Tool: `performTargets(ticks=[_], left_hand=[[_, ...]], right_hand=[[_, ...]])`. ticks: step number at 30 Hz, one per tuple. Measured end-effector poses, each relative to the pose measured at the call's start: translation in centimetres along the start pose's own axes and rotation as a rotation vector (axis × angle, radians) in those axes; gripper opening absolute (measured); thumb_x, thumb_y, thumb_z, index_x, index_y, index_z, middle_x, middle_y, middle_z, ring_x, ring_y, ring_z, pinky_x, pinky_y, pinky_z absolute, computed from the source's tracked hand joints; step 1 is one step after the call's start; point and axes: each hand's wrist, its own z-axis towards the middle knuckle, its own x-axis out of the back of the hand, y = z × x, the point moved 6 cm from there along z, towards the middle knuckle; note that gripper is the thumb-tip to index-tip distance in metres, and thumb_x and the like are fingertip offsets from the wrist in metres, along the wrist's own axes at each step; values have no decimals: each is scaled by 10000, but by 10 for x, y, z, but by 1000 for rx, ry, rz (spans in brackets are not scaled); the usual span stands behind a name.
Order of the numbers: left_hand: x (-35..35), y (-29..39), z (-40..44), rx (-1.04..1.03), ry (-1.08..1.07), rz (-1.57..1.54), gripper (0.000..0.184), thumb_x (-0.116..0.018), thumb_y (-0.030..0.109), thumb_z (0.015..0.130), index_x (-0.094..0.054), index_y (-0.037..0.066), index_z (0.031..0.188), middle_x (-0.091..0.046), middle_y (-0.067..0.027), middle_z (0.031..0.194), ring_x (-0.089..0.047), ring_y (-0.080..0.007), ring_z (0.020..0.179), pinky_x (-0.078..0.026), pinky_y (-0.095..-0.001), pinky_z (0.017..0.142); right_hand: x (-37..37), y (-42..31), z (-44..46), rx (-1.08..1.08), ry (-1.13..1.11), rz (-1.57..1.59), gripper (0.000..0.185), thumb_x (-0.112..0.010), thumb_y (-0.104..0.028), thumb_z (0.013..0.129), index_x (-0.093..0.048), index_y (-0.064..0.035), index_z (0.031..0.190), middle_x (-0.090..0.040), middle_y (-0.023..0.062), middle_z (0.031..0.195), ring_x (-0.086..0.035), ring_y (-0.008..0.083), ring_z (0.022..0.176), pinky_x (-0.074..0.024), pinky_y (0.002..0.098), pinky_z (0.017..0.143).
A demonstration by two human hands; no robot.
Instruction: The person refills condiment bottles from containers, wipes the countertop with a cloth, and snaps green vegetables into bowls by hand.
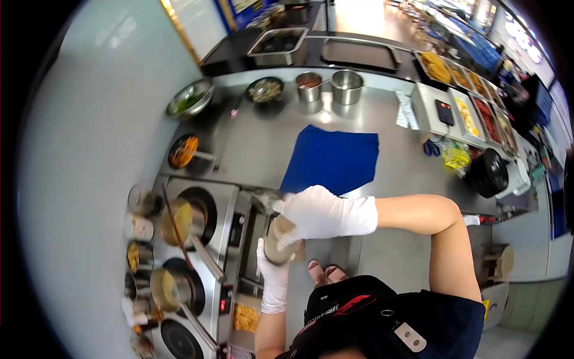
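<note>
At seven o'clock from the blue cloth (pixel 332 158), the left hand (pixel 274 281) grips a cup (pixel 276 248), not yet set down; the right hand (pixel 320 214) lies against it, its grip unclear. At nine o'clock, two pots (pixel 197 220) (pixel 184 291) already hold yellowish contents.

Stacked black bowls (pixel 490 170) at right, greens (pixel 190 102) in metal bowl (pixel 204 99), pink sandals (pixel 335 273)

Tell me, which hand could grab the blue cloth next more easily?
Probably the right hand: it's right by the cloth. The left hand is farther away, holding the container.
</note>
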Motion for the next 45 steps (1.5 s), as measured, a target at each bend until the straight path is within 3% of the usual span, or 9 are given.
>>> performTargets(ticks=[9, 12, 14, 18, 22, 27, 33, 37, 45], left_hand=[[-65, 4, 49, 96, -164, 155, 402, -427, 445, 976, -533, 82, 1114, -602, -46, 994, -599, -186, 828, -487, -290, 611], [-73, 1, 72, 92, -146, 157, 391, -414, 435, 983, -539, 81, 1091, -607, -59, 975, -592, -181, 792, -468, -280, 586], [-90, 13, 67, -416, -275, 686, 403, -402, 445, 982, -545, 86, 1095, -609, -63, 962, -597, -190, 787, -457, -288, 564], [-77, -17, 99, 308, -273, 289, 423, -446, 462, 960, -572, 96, 1131, -633, -70, 986, -621, -208, 810, -469, -314, 543], [-37, -56, 129, 669, -159, 343, 437, -557, 470, 902, -588, 106, 1142, -655, -80, 1006, -643, -234, 853, -523, -364, 613], [-50, -72, 127, 946, -94, 469, 419, -646, 414, 866, -590, 96, 1134, -644, -100, 1032, -635, -264, 892, -538, -490, 705], [-61, -91, 159, 762, -3, 302, 482, -652, 446, 842, -550, 126, 1188, -600, -84, 1091, -590, -261, 985, -520, -478, 748], [-112, -83, 163, 610, 18, 293, 389, -587, 455, 884, -588, 104, 1051, -634, -64, 908, -632, -210, 774, -498, -379, 575], [-120, -104, 198, 618, -7, 315, 417, -494, 450, 910, -554, 150, 1192, -626, -91, 1094, -608, -277, 970, -519, -513, 676]], right_hand=[[29, 50, -9, -71, 287, -37, 767, -682, -416, 809, -396, 67, 1331, -553, 215, 1149, -623, 354, 977, -532, 388, 777], [27, 74, -2, -385, -42, 137, 729, -679, -429, 811, -438, 68, 1287, -576, 212, 1120, -628, 362, 946, -530, 386, 773], [16, 88, -1, -358, -44, 193, 568, -656, -359, 821, -503, 22, 1214, -591, 178, 1005, -634, 352, 861, -527, 390, 728], [6, 94, -2, 171, 254, -163, 320, -602, -182, 772, -547, -77, 1070, -517, 84, 920, -567, 239, 800, -478, 334, 690], [-2, 86, -12, 613, 260, -621, 494, -704, -371, 566, -565, -94, 951, -530, 36, 955, -519, 190, 856, -410, 296, 660], [-7, 98, -31, 984, 204, -783, 451, -668, -372, 722, -556, -136, 1089, -525, 52, 1098, -532, 207, 1024, -445, 310, 813], [38, 163, -7, 354, 205, -223, 633, -740, -335, 681, -457, -63, 1177, -519, 95, 1048, -618, 239, 834, -527, 328, 661], [23, 212, 10, -64, -238, -66, 658, -718, -435, 774, -510, 38, 1181, -551, 159, 1119, -633, 291, 969, -550, 345, 693], [48, 207, -8, 782, 218, -707, 228, -590, -211, 801, -575, -152, 1020, -514, 0, 987, -481, 158, 845, -425, 254, 679]])
